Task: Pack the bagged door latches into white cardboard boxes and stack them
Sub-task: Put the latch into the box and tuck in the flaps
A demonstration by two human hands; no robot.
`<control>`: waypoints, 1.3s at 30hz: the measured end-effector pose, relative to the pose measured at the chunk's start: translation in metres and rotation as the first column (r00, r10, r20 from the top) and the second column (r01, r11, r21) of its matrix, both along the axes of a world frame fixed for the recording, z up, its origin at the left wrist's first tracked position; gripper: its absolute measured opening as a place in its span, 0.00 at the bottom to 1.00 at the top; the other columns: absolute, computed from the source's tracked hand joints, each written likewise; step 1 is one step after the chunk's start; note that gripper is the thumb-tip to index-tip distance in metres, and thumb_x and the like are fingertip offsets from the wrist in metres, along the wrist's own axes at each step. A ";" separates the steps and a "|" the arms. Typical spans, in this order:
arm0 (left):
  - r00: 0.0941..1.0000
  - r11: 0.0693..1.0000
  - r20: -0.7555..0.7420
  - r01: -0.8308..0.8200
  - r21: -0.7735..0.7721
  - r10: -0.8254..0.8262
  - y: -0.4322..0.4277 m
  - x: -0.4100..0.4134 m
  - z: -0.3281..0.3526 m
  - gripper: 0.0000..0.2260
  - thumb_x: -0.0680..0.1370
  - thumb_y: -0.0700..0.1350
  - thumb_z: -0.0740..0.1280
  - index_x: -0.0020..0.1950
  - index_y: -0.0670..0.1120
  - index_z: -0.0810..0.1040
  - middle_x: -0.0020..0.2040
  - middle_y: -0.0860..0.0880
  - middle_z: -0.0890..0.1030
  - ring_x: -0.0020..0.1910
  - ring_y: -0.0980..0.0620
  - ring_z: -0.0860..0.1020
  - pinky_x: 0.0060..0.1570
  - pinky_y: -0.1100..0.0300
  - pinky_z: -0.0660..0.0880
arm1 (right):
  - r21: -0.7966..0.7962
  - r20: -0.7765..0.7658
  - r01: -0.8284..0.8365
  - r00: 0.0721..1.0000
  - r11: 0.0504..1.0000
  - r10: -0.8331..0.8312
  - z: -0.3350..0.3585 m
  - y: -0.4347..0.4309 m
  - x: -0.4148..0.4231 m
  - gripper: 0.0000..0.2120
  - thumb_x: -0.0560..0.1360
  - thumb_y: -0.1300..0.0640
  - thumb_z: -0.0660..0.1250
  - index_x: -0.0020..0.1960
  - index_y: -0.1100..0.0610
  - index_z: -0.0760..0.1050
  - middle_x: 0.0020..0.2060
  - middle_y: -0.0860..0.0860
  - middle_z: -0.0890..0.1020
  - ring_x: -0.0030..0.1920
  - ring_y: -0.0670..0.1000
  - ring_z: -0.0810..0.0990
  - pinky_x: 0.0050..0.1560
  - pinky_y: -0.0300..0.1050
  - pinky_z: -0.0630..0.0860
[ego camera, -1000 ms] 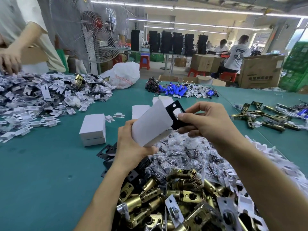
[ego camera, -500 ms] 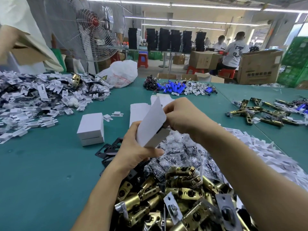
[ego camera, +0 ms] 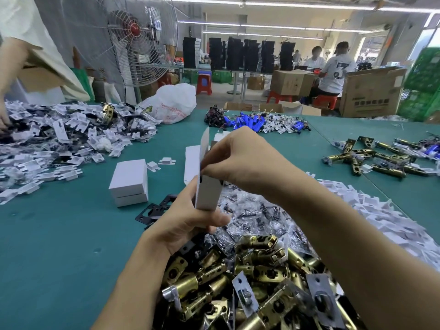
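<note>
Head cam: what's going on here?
A person is packing at a green table. The left hand grips a small white box upright, flap open, while the right hand pinches at its open top with the fingers; what they hold is hidden. Two closed white boxes sit stacked to the left. Loose brass latches and bagged parts are heaped below the hands.

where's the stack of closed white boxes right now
In the head view the stack of closed white boxes sits on the green table, left of the left hand, just behind the black plates.
</note>
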State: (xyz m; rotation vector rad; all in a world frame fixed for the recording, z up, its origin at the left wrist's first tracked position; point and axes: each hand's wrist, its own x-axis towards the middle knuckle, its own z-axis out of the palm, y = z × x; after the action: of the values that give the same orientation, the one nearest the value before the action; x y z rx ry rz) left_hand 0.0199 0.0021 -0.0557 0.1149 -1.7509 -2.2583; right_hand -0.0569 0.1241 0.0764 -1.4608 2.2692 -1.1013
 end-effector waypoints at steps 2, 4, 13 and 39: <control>0.999 0.999 0.017 0.038 0.018 -0.039 0.001 0.002 0.001 0.42 0.56 0.35 0.81 0.68 0.49 0.72 0.44 0.45 0.75 0.37 0.50 0.74 0.28 0.59 0.71 | 0.002 0.000 -0.036 0.999 0.999 0.036 0.001 0.003 0.000 0.05 0.71 0.60 0.72 0.42 0.56 0.87 0.35 0.53 0.86 0.33 0.46 0.78 0.38 0.47 0.78; 0.997 0.997 0.041 0.069 0.036 -0.070 0.002 0.005 0.003 0.42 0.55 0.36 0.80 0.68 0.47 0.71 0.46 0.43 0.74 0.38 0.50 0.74 0.27 0.60 0.71 | 0.011 -0.014 -0.081 0.997 0.997 0.081 0.004 0.007 -0.001 0.05 0.73 0.60 0.72 0.43 0.57 0.87 0.36 0.56 0.86 0.30 0.47 0.75 0.36 0.49 0.77; 0.960 0.957 0.066 0.260 0.131 -0.270 0.002 0.016 0.004 0.38 0.53 0.41 0.85 0.62 0.47 0.77 0.55 0.44 0.79 0.39 0.53 0.76 0.24 0.64 0.70 | 0.176 -0.290 -0.274 0.903 0.945 0.316 0.026 0.008 -0.006 0.09 0.73 0.62 0.74 0.49 0.51 0.86 0.42 0.43 0.86 0.42 0.38 0.81 0.48 0.34 0.76; 0.885 0.875 0.071 0.438 0.209 -0.460 0.001 0.014 0.004 0.27 0.65 0.39 0.69 0.64 0.45 0.81 0.39 0.51 0.78 0.30 0.58 0.68 0.24 0.70 0.59 | 0.204 -0.590 -0.203 0.755 0.958 0.286 0.025 -0.004 -0.020 0.06 0.75 0.62 0.66 0.44 0.61 0.81 0.35 0.54 0.80 0.36 0.54 0.78 0.39 0.51 0.78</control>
State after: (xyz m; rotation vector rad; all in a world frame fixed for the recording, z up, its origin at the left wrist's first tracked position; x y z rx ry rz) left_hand 0.0342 0.0031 -0.0516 -0.1426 -1.7627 -2.8016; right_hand -0.0772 0.1206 0.1010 -2.2330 2.3545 -0.4094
